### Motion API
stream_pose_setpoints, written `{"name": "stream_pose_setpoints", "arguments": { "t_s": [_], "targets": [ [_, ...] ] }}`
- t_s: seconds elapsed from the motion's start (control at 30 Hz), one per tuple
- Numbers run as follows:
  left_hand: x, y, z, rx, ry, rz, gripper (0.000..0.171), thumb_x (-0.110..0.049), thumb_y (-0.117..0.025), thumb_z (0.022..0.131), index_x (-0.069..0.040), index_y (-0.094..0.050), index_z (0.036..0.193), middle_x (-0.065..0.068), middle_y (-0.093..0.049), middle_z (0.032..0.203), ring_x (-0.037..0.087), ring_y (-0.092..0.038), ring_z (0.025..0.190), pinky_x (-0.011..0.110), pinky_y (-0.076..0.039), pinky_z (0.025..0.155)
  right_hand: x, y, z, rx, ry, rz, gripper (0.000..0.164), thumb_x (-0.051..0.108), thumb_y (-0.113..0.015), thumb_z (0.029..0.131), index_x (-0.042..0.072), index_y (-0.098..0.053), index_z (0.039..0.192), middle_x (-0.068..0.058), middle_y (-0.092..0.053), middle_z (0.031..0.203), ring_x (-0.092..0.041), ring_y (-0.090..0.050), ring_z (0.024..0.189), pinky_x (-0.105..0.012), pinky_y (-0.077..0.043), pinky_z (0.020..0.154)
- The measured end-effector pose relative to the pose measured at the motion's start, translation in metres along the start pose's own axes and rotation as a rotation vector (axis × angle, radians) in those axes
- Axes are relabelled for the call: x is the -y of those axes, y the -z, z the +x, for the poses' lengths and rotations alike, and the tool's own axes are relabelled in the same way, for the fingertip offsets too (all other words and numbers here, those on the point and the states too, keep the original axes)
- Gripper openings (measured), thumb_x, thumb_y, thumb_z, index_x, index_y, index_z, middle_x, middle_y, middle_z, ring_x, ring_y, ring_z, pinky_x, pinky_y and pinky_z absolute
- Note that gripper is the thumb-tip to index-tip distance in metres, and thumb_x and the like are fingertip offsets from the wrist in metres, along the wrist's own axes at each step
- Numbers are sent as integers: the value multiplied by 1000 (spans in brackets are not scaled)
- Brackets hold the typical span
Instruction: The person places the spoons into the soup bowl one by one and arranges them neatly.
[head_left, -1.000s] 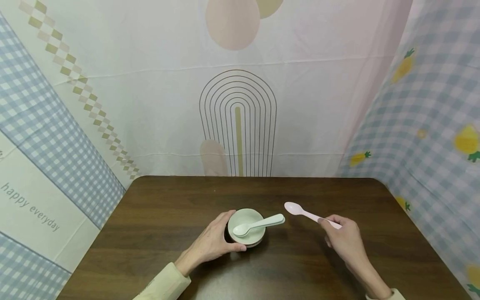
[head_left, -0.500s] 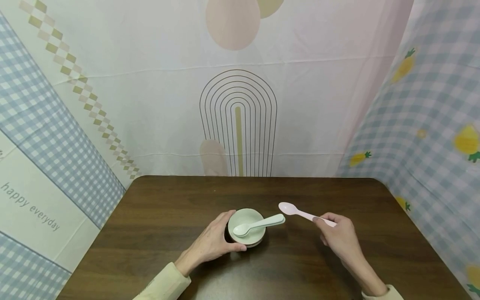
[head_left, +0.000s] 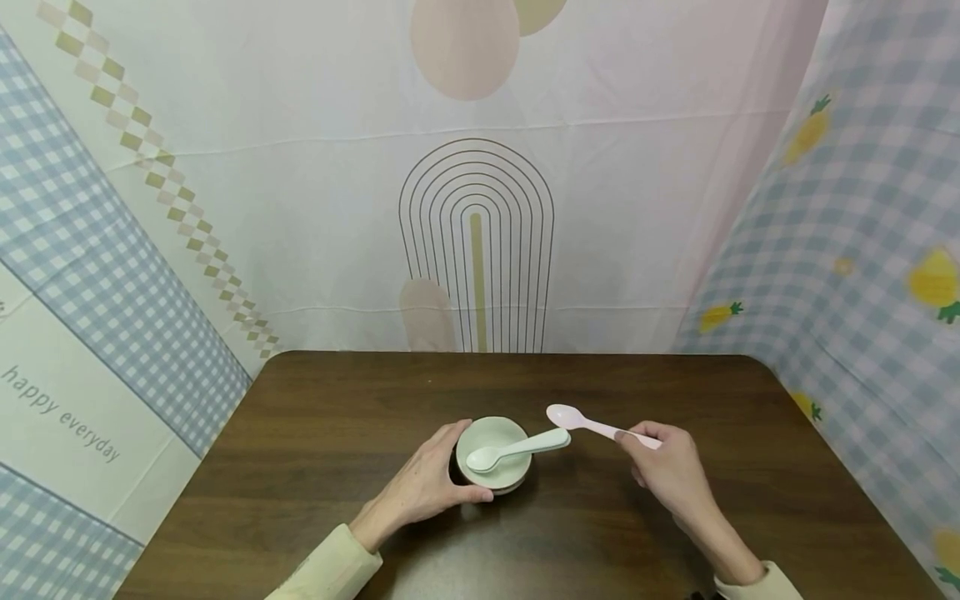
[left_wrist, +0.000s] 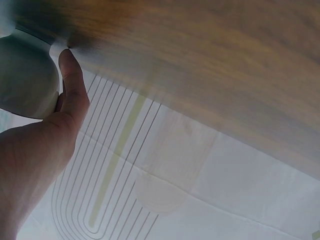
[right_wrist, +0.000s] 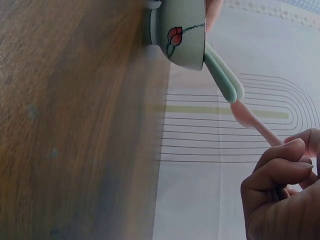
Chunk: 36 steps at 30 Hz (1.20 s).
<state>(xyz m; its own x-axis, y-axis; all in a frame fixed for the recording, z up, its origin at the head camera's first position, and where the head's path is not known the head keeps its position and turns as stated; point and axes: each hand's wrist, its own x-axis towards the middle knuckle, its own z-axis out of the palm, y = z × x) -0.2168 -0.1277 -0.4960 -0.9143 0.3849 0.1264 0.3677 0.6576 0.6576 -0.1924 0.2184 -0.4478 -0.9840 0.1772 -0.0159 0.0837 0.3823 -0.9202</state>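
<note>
A pale green bowl (head_left: 480,432) with a flower print on its outside (right_wrist: 182,42) stands on the table, and two light green spoons (head_left: 517,448) lie in it, handles over the right rim. Around the bowl's left side curls my left hand (head_left: 423,479), thumb at the near side and fingers at the far side; the left wrist view shows that hand (left_wrist: 55,135) against the bowl (left_wrist: 27,75). My right hand (head_left: 671,467) pinches a pink spoon (head_left: 596,426) by its handle, above the table. Its scoop end points left, close to the green handles; whether they touch I cannot tell.
A dark brown wooden table (head_left: 337,400) fills the lower part of the head view. Behind it hangs a white patterned cloth (head_left: 322,233), with a checked cloth (head_left: 885,350) along the right side.
My right hand has moved left with the pink spoon, bringing its scoop end near the green spoon handles. The left hand and bowl have stayed in place.
</note>
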Motion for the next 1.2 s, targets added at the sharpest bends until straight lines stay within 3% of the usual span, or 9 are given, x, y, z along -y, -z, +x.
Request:
{"name": "stream_pose_setpoints", "arguments": {
  "t_s": [0.7, 1.2],
  "targets": [
    [1, 0, 1, 16, 18, -5, 109, -48, -98, 78, -6, -46, 163, 18, -58, 158, 40, -59, 145, 61, -50, 119, 6, -11, 3, 50, -21, 27, 22, 16, -75, 99, -5, -70, 94, 8, -46, 53, -8, -43, 45, -23, -34, 46],
    [1, 0, 1, 13, 11, -2, 109, -49, -98, 78, -5, -46, 163, 17, -59, 156, 38, -60, 143, 60, -51, 118, 14, -16, 2, 110, -22, -10, 22, 16, -73, 99, -5, -71, 95, 7, -47, 55, -9, -44, 47, -23, -34, 46]
  ]
}}
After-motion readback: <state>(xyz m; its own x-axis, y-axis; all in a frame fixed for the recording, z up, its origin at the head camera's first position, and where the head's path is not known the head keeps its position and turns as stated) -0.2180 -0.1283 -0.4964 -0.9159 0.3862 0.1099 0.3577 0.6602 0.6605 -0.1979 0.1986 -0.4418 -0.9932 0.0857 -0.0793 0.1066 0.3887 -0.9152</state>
